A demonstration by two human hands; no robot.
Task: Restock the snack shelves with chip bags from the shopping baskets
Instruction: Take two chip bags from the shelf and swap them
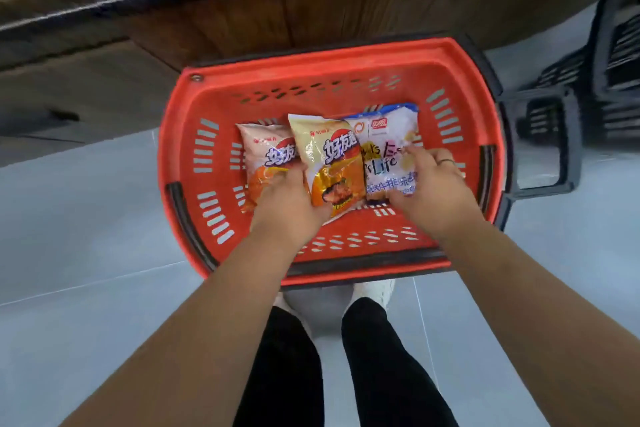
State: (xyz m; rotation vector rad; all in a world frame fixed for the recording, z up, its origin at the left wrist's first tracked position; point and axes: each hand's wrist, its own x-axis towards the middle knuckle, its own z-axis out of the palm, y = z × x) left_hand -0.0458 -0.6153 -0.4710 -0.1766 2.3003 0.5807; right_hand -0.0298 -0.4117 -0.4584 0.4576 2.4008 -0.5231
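Three chip bags are seen lying side by side in a red basket of slotted hard plastic, which is set on a smooth grey tiled floor. Beyond the hands a dark wood-grain shelf base is seen, blurred. Off to the right of the right hand a black basket of the same slotted build is placed, well apart from the grip. Black handles are folded down along the red rim.

The lower end of the pink bag is gripped by the left hand, fingers curled and hidden under it. Just beside that hand, on the thumb side, the yellow bag is laid, its bottom edge touching the hand; whether it is also held cannot be told. The white-blue bag, crinkled and glossy, is pinched at its lower right by the right hand, fingers spread on top, a ring worn. All bags are puffy foil pillows.
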